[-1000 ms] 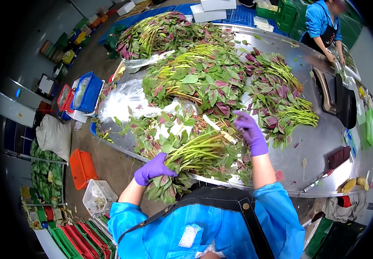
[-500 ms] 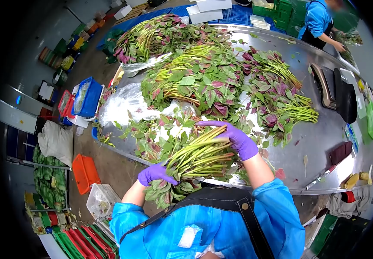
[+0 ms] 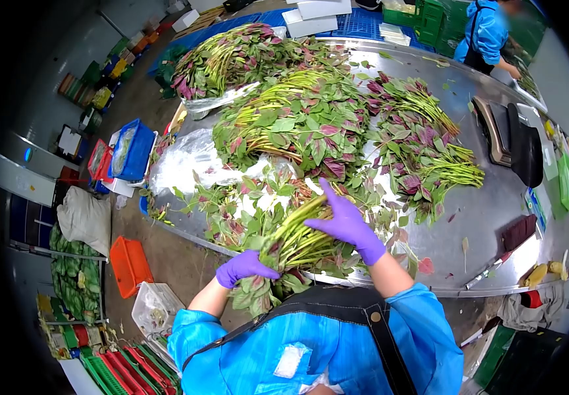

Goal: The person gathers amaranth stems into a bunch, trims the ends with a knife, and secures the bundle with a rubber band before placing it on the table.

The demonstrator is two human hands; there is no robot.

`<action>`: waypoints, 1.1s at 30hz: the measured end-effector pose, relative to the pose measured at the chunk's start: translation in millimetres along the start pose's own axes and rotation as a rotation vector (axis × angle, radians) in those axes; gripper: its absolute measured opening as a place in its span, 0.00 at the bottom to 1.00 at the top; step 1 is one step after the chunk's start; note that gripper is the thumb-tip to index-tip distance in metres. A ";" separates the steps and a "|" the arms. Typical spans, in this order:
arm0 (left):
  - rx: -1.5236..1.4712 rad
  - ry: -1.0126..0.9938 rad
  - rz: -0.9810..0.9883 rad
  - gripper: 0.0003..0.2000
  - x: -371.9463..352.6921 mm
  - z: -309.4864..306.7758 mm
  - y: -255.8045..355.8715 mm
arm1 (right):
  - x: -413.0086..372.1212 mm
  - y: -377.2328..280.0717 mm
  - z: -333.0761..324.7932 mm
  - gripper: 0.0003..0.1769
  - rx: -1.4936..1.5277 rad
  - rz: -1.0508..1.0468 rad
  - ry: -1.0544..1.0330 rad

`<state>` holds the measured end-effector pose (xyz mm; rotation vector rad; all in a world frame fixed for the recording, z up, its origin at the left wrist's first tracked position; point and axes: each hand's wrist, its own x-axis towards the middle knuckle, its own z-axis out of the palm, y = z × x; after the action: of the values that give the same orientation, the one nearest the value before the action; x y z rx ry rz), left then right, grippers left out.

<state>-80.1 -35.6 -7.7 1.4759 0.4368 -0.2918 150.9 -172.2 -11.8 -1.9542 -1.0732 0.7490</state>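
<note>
My left hand (image 3: 246,266), in a purple glove, is closed round the leafy part of a bunch of amaranth (image 3: 297,247) held in front of my apron. Its green stems point up and right, and its leaves hang below the left hand. At the stem ends, my right hand (image 3: 349,227), also gloved, has its thumb and forefinger spread wide. The thumb lies against or just over the stems; contact is hard to tell. Beyond my hands a large heap of amaranth (image 3: 297,118) covers the table, and smaller bunches (image 3: 429,145) lie to its right.
The metal table (image 3: 422,263) holds loose leaves, clear plastic film (image 3: 189,164), a scale (image 3: 495,135) and a brush (image 3: 518,234). An orange crate (image 3: 131,266) and a white basket (image 3: 156,308) stand on the floor at left. Another person (image 3: 485,39) works at the far right.
My right hand has loosened from the stems, its thumb and forefinger now parted, and shifted slightly down. The bunch has narrowed within view. My left hand has moved slightly right, still holding it.
</note>
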 end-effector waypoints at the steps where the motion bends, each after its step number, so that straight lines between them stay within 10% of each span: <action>1: 0.116 0.041 0.082 0.34 1.3 5.8 10.8 | 2.8 -3.6 5.2 0.53 -0.198 0.063 -0.032; 7: 0.459 0.061 0.230 0.31 2.4 9.1 21.4 | 4.6 -1.0 -4.0 0.51 0.435 -0.230 -0.283; 9: 0.314 0.003 0.000 0.33 1.8 7.7 22.1 | 8.9 1.3 -3.2 0.43 0.660 -0.164 -0.320; 13: -0.199 0.127 -0.039 0.38 -14.0 5.6 18.1 | 37.9 76.0 -15.3 0.24 1.021 0.099 0.479; 23: -0.287 0.188 -0.009 0.16 -6.2 -5.6 -9.9 | -16.8 -23.3 22.4 0.45 0.331 -0.119 0.117; 33: -0.335 0.252 0.039 0.14 -13.4 6.2 1.2 | -14.2 37.7 19.2 0.12 0.726 -0.194 0.472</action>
<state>-90.9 -42.6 -0.3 1.1936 0.6261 0.0018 145.2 -191.1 -51.8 -1.2839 -0.5732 0.4436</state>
